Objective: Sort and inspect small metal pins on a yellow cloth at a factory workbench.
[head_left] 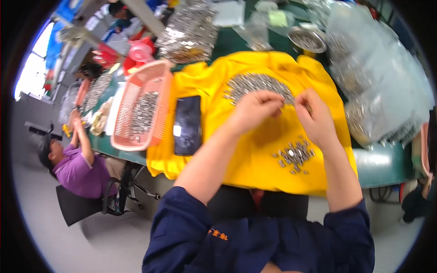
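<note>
**Two hands working small metal parts over a yellow cloth**

The left hand [256, 109] and the right hand [315, 116] are hovering close together above a yellow cloth [214, 91] that is covering the near edge of a green table [382, 164]. Both hands are curling their fingers inward, pinched narrow as if on something tiny, but what sits between the fingertips is too small to make out. The large heap of small metal parts [255, 84] is lying at twelve o'clock from the hands, its near edge just beside the knuckles. A smaller cluster of metal parts [295, 155] is resting on the cloth at six o'clock from the right hand, a little apart from it.

At nine o'clock from the left hand a dark phone [187, 125] is lying flat on the cloth, and beyond it, further toward nine, a pink plastic basket [136, 86] is holding more metal pieces. At three o'clock from the right hand, clear plastic bags [378, 77] filled with parts are piling up on the table. At one o'clock a round metal bowl [307, 41] is standing well apart. A person in a purple shirt [77, 170] is sitting at eight o'clock.
</note>
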`<state>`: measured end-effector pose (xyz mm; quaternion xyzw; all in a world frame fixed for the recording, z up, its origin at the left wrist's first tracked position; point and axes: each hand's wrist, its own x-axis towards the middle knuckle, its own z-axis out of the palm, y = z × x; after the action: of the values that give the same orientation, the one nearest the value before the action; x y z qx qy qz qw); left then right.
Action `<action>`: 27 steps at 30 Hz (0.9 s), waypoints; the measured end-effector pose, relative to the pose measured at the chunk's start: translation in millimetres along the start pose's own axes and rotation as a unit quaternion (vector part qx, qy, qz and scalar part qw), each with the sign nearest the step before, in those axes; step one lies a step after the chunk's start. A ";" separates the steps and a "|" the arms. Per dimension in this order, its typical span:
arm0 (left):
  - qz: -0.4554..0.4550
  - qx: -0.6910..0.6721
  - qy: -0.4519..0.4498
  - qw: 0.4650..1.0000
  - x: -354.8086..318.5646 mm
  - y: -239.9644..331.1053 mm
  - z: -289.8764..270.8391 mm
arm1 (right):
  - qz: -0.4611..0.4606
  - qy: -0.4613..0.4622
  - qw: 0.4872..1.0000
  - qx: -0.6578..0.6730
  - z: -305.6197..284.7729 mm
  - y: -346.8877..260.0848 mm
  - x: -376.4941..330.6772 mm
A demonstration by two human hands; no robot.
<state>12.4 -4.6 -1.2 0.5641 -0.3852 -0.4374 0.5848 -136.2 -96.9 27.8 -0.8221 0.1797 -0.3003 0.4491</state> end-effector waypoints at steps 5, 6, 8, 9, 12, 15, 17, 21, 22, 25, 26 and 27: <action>-0.038 -0.232 -0.020 0.972 0.6 6.0 1.8 | 0.034 -0.002 0.989 0.144 1.5 5.9 2.7; -0.043 -0.235 -0.026 0.971 2.1 3.9 4.0 | 0.031 0.003 0.989 0.142 1.4 8.7 2.4; -0.034 -0.229 -0.025 0.973 0.6 0.6 4.7 | 0.023 -0.005 0.990 0.139 1.7 9.4 1.9; -0.036 -0.229 -0.026 0.972 0.0 0.3 4.5 | 0.011 -0.014 0.990 0.138 1.9 8.6 2.1; -0.029 -0.232 -0.030 0.972 -1.7 -1.3 6.3 | 0.015 -0.031 0.992 0.122 1.0 6.0 -0.3; -0.013 -0.229 -0.045 0.972 -2.7 -1.4 7.8 | 0.016 -0.023 0.995 0.100 1.2 5.5 -1.5; -0.007 -0.204 -0.040 0.978 -2.9 -1.1 8.7 | -0.004 -0.017 0.998 0.065 1.6 5.4 -2.3; 0.018 -0.083 -0.027 0.996 -3.8 3.4 10.2 | -0.026 -0.035 0.998 -0.041 1.0 3.1 -3.4; 0.027 -0.061 -0.020 0.998 -3.9 3.4 9.9 | -0.025 -0.036 0.998 -0.040 1.6 2.2 -3.4; 0.036 -0.038 -0.006 0.999 -3.6 3.8 10.7 | -0.024 -0.026 0.999 -0.039 4.6 1.9 -3.4; 0.038 -0.035 0.001 0.999 -3.1 3.9 12.1 | -0.033 -0.017 0.999 -0.030 5.3 3.9 -3.1; 0.036 -0.038 0.000 0.999 -2.9 3.8 13.3 | -0.041 -0.009 0.999 -0.022 5.6 5.4 -3.0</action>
<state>-0.8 -6.2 3.6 0.5274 -0.3884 -0.4298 0.6215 -134.9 -94.5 19.9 -0.8410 0.1485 -0.3073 0.4198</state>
